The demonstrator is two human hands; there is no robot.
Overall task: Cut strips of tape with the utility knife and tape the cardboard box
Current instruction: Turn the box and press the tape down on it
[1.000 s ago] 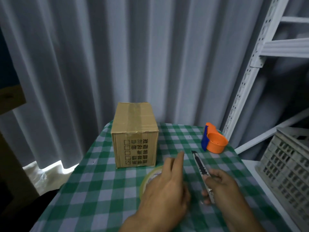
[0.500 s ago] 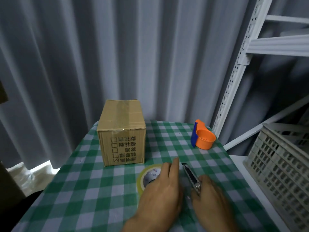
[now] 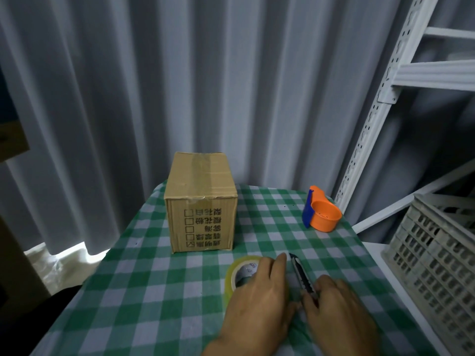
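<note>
A closed cardboard box [image 3: 200, 204] with printed checkboxes stands upright at the back left of the green checked table [image 3: 154, 291]; a clear tape strip runs along its top. In front of it lies a roll of yellowish tape [image 3: 237, 271], with my left hand [image 3: 259, 301] resting flat over its right part, fingers stretched forward. My right hand [image 3: 336, 312] grips the rear of a dark utility knife [image 3: 299, 272], which lies low over the cloth and points away from me, just right of my left fingertips.
An orange and blue tape dispenser [image 3: 321, 213] sits at the table's back right. A white slotted metal shelf frame [image 3: 372, 119] and a grey plastic crate [image 3: 434, 255] stand to the right. Grey curtains [image 3: 180, 86] hang behind the table.
The knife has come down from a raised tilt to lie close to the table. Both hands have settled lower and nearer together beside the tape roll. The camera view shifted.
</note>
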